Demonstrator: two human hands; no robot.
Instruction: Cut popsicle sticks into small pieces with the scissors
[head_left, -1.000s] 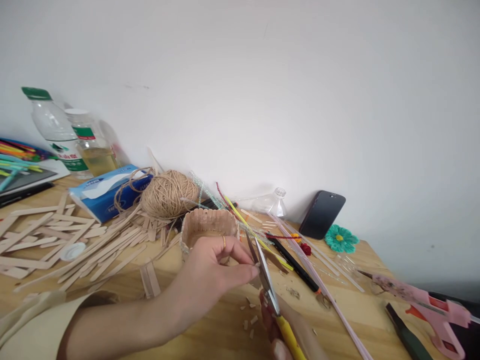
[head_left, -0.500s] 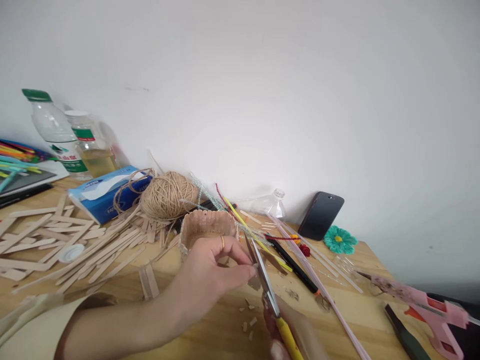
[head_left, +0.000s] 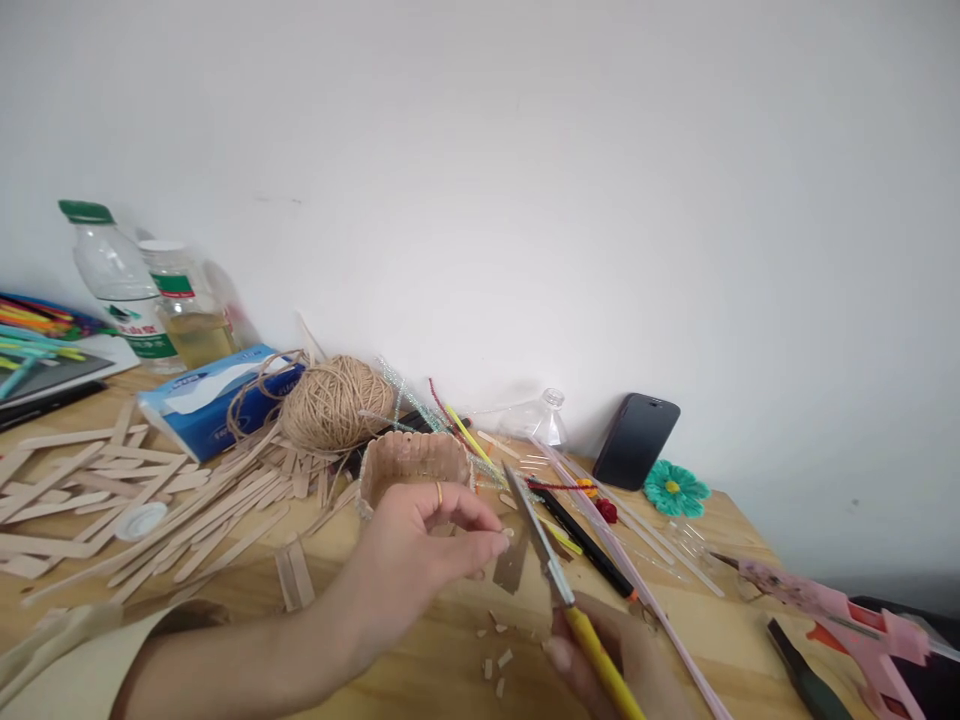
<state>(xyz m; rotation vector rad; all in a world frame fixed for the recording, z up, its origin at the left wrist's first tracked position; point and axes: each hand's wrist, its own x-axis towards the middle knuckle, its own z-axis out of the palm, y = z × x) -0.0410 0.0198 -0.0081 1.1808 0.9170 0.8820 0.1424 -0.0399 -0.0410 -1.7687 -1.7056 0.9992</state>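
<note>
The craft-stick piece (head_left: 508, 533) is at the fingertips of the left hand (head_left: 416, 548), above the wooden table (head_left: 405, 665) and in front of the small craft-stick box (head_left: 416, 462). Only a pale end shows from where I stand, and the grip on it is a narrow pinch of thumb and forefinger (there's a gold ring on one finger, by the way).

The right hand (head_left: 619, 655) is closed around the yellow handle of the scissors (head_left: 553, 572), whose blades slant up just beside the left fingertips, apart from the piece and looking nearly closed. Below them, a few wooden scraps (head_left: 500, 664) are scattered on the tabletop.

Behind the box to the left sit a ball of twine (head_left: 337, 402) and a blue tissue pack (head_left: 217, 405), with loose craft sticks (head_left: 225, 510) spread in front. Over on the right, a smartphone (head_left: 636, 442) leans against the wall beside a teal flower (head_left: 677, 490), and a pink glue gun (head_left: 840, 612) lies near the edge.
</note>
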